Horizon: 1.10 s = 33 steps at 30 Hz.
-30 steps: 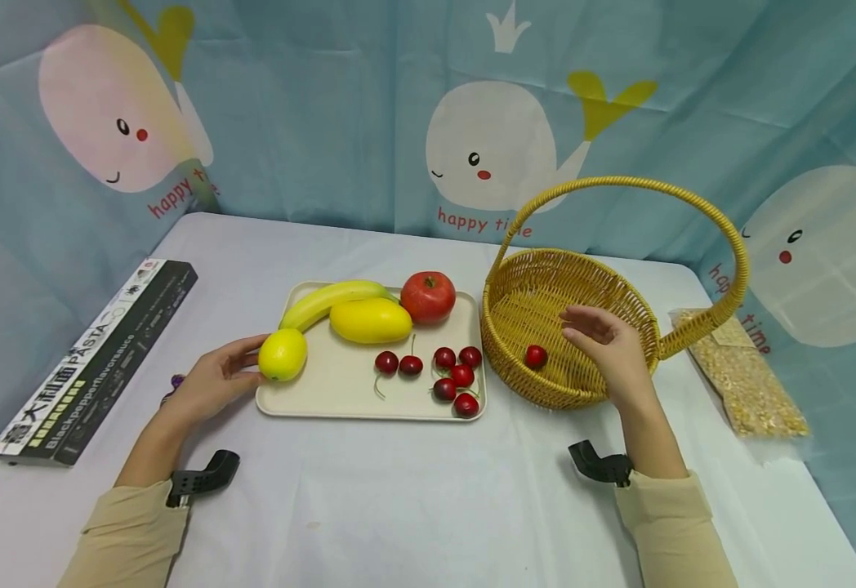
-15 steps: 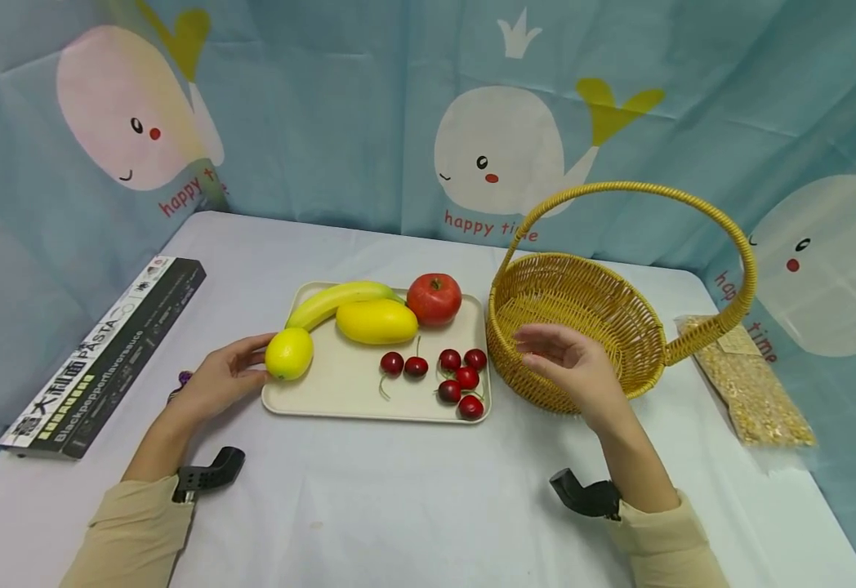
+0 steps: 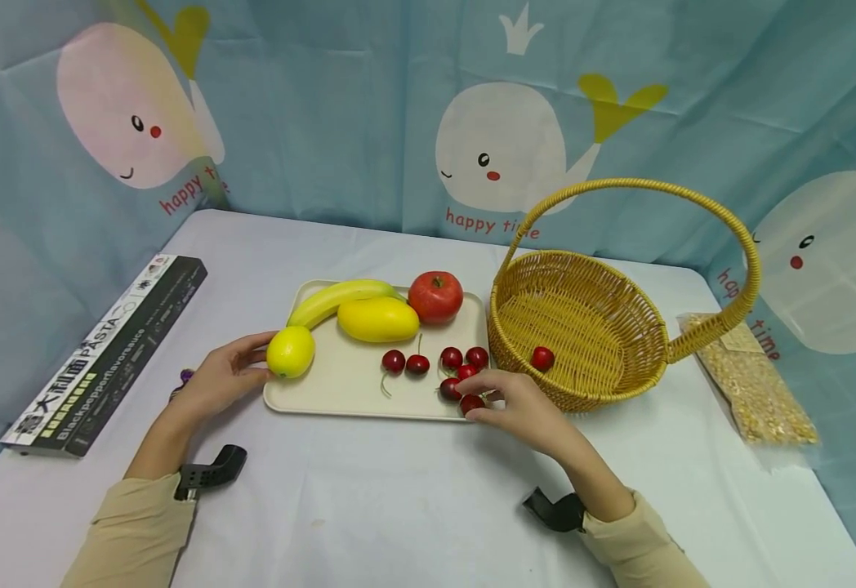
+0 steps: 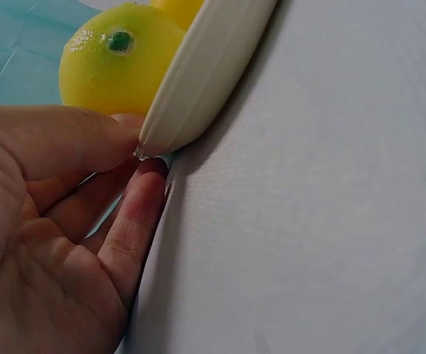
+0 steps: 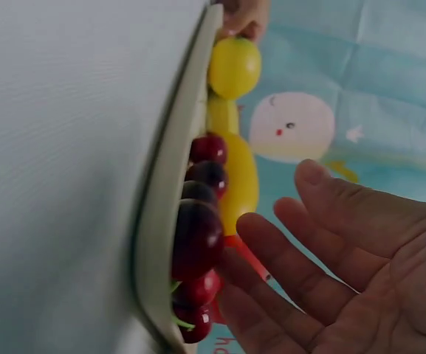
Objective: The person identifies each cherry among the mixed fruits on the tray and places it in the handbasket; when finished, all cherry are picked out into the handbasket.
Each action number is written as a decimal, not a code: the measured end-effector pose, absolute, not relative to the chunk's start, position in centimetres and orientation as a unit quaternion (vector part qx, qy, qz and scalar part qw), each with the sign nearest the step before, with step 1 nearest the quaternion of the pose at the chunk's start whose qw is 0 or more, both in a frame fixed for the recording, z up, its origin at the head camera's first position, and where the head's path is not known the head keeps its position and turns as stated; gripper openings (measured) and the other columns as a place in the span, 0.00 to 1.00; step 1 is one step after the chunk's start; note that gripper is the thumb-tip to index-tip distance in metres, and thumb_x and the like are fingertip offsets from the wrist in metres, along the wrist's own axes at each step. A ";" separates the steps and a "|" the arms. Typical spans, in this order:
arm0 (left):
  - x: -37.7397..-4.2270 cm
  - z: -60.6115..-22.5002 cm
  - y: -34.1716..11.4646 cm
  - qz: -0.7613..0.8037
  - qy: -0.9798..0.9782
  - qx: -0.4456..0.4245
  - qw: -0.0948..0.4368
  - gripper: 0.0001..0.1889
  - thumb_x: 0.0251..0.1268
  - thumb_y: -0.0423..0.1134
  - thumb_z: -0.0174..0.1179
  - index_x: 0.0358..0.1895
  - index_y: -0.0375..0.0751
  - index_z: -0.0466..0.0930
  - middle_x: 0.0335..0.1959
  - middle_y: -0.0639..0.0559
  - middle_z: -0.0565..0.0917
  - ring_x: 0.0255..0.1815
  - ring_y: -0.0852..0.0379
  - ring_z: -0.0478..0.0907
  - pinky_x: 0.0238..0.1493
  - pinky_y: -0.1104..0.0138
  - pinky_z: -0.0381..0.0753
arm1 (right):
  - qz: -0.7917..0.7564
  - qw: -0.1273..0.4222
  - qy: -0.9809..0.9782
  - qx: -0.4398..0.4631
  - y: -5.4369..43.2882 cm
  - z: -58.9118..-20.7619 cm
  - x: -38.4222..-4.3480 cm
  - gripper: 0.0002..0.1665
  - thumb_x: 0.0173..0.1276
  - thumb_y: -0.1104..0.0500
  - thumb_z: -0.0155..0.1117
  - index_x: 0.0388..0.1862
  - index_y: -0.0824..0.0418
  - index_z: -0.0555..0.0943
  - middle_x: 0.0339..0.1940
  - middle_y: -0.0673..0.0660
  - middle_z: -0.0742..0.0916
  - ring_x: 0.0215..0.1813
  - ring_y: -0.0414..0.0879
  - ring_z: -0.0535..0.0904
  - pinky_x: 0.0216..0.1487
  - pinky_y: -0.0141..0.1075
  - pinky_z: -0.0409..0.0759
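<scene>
The hands (image 3: pixel 215 384) (image 3: pixel 518 408) are at opposite ends of the tray (image 3: pixel 343 384) of fruit (image 3: pixel 378 319).

My right grip (image 3: pixel 516 406) moved from the basket (image 3: pixel 575 327), right of frame, to the cherries (image 3: pixel 452 358), lower centre-right. Basket's lone cherry (image 3: pixel 542 358) is unblocked again.

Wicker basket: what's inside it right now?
One red cherry lies low inside the wicker basket, toward its left side in the head view. The near wall hides its own inner face, so anything small tucked against it can't be seen.
</scene>
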<state>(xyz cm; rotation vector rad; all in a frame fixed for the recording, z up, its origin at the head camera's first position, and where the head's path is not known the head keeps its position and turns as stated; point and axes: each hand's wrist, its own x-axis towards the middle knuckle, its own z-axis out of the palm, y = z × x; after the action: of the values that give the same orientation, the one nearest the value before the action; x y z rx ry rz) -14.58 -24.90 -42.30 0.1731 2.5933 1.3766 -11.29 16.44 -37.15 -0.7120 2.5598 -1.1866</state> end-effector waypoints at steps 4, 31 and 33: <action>-14.8 -42.4 -24.9 0.467 0.876 0.066 0.098 0.32 0.61 0.34 0.57 0.69 0.37 0.58 0.66 0.38 0.64 0.61 0.41 0.67 0.50 0.80 0.70 | -0.362 0.104 0.893 -0.247 16.4 -37.5 -11.5 0.17 0.55 0.64 0.69 0.46 0.60 0.82 0.44 0.51 0.85 0.46 0.47 0.78 0.46 0.43 0.78; -14.6 -42.8 -25.1 0.469 0.875 0.081 0.087 0.31 0.60 0.31 0.56 0.68 0.34 0.58 0.66 0.35 0.64 0.60 0.38 0.67 0.45 0.85 0.68 | -0.505 0.086 0.827 -0.234 19.2 -34.6 -11.6 0.17 0.57 0.66 0.66 0.48 0.62 0.81 0.46 0.57 0.84 0.46 0.44 0.79 0.46 0.37 0.79; -14.7 -42.9 -25.0 0.474 0.872 0.086 0.084 0.31 0.60 0.30 0.56 0.68 0.33 0.58 0.65 0.34 0.64 0.60 0.38 0.67 0.45 0.85 0.68 | -0.534 0.067 0.813 -0.222 20.5 -33.9 -12.0 0.17 0.58 0.67 0.66 0.48 0.65 0.80 0.46 0.60 0.83 0.47 0.45 0.80 0.46 0.35 0.79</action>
<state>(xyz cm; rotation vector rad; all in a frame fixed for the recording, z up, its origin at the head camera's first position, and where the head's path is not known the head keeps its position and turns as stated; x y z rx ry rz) -14.71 -25.03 -42.85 0.2565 2.6032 1.4154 -11.98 20.51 -33.94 -0.6700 2.4506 -1.6083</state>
